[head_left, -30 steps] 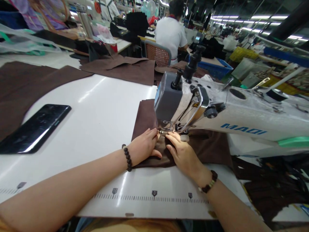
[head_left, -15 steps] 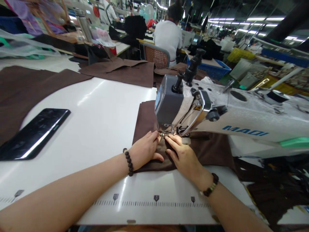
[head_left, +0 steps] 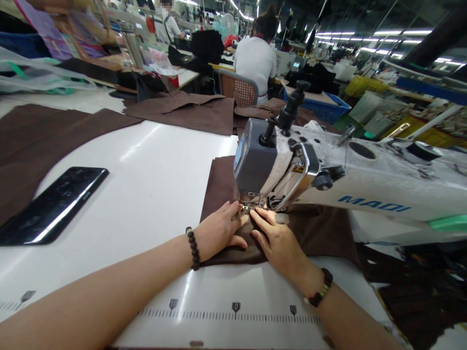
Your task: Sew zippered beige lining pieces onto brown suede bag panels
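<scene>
A piece of brown fabric [head_left: 222,180] lies under the presser foot [head_left: 245,207] of a white sewing machine [head_left: 328,175]. My left hand [head_left: 221,231] rests on the cloth just left of the foot, fingers stretched forward and thumb apart. Right of the foot, my right hand [head_left: 275,238] presses on the same fabric with its fingers extended and a little spread. Both hands lie on top of the cloth, not gripping it. The needle tip is too small to make out. Dark bead bracelets circle both wrists.
A black phone-like slab [head_left: 54,206] lies on the white table [head_left: 146,180] at left. More brown cloth [head_left: 32,146] covers the left and far edges. A ruler scale [head_left: 235,316] runs along the front. Beyond the machine a person in white [head_left: 255,61] sits near a blue bin [head_left: 328,104].
The view has tilted slightly, so everything sits a bit lower in the picture. Both hands keep nearly the same place on the fabric beside the presser foot.
</scene>
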Demonstrator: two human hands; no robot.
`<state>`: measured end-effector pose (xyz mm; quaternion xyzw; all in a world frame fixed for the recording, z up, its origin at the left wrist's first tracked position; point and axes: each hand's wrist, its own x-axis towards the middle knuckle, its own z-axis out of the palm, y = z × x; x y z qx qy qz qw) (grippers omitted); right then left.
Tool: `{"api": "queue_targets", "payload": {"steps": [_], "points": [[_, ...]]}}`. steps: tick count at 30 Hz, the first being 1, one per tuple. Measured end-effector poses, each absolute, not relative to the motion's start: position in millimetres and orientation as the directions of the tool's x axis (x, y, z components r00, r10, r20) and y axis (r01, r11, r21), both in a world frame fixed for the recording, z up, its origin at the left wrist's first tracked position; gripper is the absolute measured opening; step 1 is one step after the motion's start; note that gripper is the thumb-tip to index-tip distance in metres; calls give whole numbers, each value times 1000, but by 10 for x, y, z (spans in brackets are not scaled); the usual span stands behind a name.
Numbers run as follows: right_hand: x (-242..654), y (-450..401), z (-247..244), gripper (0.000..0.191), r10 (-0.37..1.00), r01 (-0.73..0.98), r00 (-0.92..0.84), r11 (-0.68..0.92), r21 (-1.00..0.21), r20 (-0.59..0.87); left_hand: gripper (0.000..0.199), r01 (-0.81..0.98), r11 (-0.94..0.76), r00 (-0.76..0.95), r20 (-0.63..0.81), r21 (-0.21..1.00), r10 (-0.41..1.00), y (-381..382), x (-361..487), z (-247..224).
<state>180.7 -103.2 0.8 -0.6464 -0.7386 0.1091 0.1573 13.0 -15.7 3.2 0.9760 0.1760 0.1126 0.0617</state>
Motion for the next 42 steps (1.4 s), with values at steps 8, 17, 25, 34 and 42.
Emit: {"api": "queue_targets", "payload": {"steps": [8, 17, 25, 34, 42], "points": [[1808, -1046, -2, 43, 989, 926, -118, 142, -351, 90, 65, 354, -928, 917, 153, 120, 369, -159, 139, 48], [1805, -991, -16, 42, 988, 936, -100, 135, -326, 121, 61, 351, -931, 921, 144, 104, 363, -112, 161, 64], [1815, -957, -64, 40, 981, 949, -88, 135, -285, 174, 60, 322, -939, 922, 185, 122, 340, -39, 161, 29], [1804, -947, -61, 38, 978, 964, -86, 130, -230, 191, 57, 314, -940, 921, 199, 131, 335, 3, 157, 9], [2030, -895, 191, 27, 989, 999, -51, 52, -7, 136, 54, 305, -936, 925, 178, 178, 336, 7, 157, 17]]}}
